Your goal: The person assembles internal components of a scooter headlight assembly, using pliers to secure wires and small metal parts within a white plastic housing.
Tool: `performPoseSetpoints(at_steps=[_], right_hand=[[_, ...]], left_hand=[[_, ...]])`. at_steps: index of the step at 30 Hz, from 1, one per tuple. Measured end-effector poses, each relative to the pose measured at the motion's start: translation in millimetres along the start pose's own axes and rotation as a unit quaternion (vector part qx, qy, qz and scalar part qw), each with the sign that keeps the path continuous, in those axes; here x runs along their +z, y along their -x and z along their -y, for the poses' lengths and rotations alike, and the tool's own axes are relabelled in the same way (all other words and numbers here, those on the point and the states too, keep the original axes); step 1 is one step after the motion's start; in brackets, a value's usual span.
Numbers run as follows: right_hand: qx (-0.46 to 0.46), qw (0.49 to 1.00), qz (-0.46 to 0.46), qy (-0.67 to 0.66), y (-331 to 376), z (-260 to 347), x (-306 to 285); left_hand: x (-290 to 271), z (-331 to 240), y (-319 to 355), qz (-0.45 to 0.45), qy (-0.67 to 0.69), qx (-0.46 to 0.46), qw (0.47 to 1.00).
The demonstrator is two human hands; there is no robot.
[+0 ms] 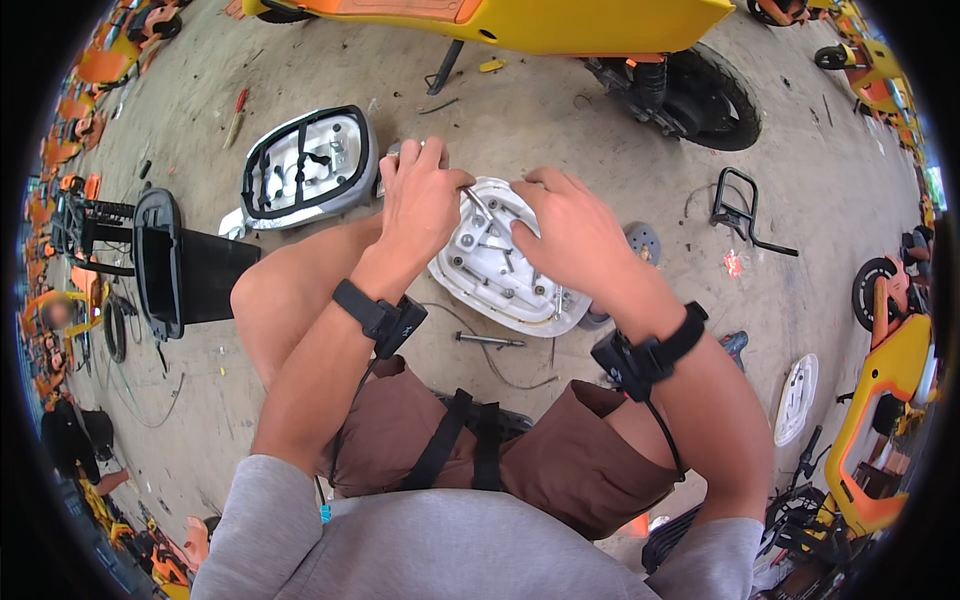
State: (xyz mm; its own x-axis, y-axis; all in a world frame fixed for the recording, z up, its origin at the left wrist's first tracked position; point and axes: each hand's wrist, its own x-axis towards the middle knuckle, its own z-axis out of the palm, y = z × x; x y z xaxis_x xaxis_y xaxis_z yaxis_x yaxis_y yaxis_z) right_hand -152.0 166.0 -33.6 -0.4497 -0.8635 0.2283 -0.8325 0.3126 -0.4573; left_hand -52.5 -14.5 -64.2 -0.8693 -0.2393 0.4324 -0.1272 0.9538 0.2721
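A white oval plastic shell with metal posts and screws inside is tilted in front of me, by my knees. My left hand is closed at its upper left edge, thumb and fingers pinching a thin metal rod-like tool that points into the shell. Across the shell's upper right side lies my right hand, its thumb over the inside and its fingers curled at the rim, gripping it. The fingertips of both hands are partly hidden.
A silver shell with a black seal lies at the left, near a black bin-like container. A metal bolt and a cable are on the floor. A yellow scooter stands ahead; a black metal bracket sits right.
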Motion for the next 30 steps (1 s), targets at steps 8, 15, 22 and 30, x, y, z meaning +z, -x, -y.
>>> performPoseSetpoints(at_steps=[8,15,22,30], right_hand=[[0.056,0.957,0.284,-0.016,-10.1,2.7,20.0],[0.121,0.991,0.052,-0.021,-36.2,13.3,-4.9],[0.135,0.969,0.193,0.078,-34.8,-7.3,8.1],[0.094,0.953,0.287,-0.030,-37.2,3.2,4.2]], left_hand=[[4.4,-7.7,3.0,0.126,0.200,-0.146,0.961],[7.6,0.0,6.6,0.123,0.175,-0.085,0.973],[-1.9,-5.5,-0.4,0.110,0.092,-0.126,0.982],[11.5,-4.1,6.9,0.092,0.167,-0.129,0.973]])
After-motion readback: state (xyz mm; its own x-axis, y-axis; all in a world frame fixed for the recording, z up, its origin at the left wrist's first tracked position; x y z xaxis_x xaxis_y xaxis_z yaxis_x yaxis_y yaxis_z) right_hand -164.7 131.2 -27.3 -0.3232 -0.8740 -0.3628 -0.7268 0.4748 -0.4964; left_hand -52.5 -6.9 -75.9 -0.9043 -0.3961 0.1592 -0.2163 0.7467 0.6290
